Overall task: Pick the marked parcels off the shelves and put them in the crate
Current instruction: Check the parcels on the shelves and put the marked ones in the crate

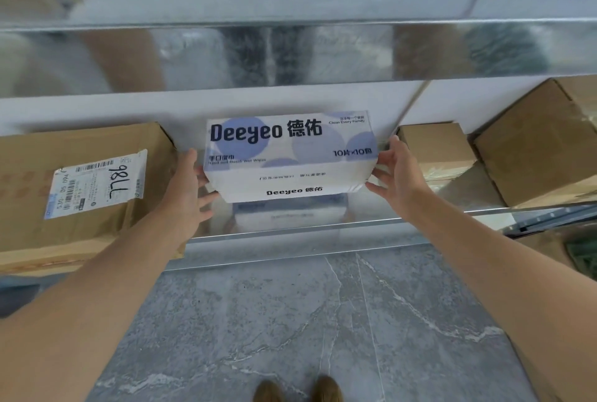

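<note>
A white box of wet wipes (290, 156) with blue circles and dark "Deeyeo" lettering sits in the middle of the metal shelf (290, 227), its front lower edge slightly off the shelf surface. My left hand (190, 188) presses its left end and my right hand (397, 169) presses its right end, so both hands grip it. No crate is in view.
A large brown carton (80, 194) with a shipping label marked 7786 stands left of the box, close to my left hand. Two brown cartons (433, 146) (536, 143) stand to the right. A shiny upper shelf (290, 52) overhangs. Grey marbled floor (307, 320) lies below.
</note>
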### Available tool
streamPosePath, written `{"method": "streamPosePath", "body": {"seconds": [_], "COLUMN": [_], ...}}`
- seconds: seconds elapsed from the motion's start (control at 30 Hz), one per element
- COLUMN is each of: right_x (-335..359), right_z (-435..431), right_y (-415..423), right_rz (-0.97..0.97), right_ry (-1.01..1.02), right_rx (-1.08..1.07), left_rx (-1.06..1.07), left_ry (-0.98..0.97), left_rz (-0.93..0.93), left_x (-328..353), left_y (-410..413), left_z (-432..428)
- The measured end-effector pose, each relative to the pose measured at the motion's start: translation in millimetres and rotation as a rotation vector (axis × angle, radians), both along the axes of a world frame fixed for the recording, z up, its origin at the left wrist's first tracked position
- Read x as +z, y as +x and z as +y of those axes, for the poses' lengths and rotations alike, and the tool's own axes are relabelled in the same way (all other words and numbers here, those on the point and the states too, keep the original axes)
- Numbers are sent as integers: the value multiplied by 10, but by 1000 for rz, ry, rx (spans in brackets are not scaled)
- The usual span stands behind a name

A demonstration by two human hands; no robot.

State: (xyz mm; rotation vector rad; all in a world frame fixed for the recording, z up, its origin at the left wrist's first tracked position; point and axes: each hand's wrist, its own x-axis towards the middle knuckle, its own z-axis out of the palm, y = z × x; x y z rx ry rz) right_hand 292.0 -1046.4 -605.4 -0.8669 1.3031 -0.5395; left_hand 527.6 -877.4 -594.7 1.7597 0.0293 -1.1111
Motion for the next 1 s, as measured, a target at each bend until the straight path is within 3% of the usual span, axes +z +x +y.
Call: {"method": "streamPosePath", "body": {"seconds": [0.17, 0.33, 0.47, 0.77, 1.0], "right_x": [-147, -179, -147, -192, -416], "right_z": [102, 114, 66, -7, 48], "right_y": [44, 162, 193, 42, -101], "right_rz": [176, 281, 252, 115, 191], "right_ry": [4, -24, -29, -53, -2], "right_rx": [155, 167, 166, 57, 81], "left_rx": [-92, -139, -157, -86, -60], "left_ry": [159, 190, 247, 88, 172], "left_rz": [-35, -73, -36, -1, 38], "left_x": [-128, -85, -111, -151, -446], "left_y": [-152, -231, -167, -118, -160], "left_z": [85, 20, 14, 62, 167]}}
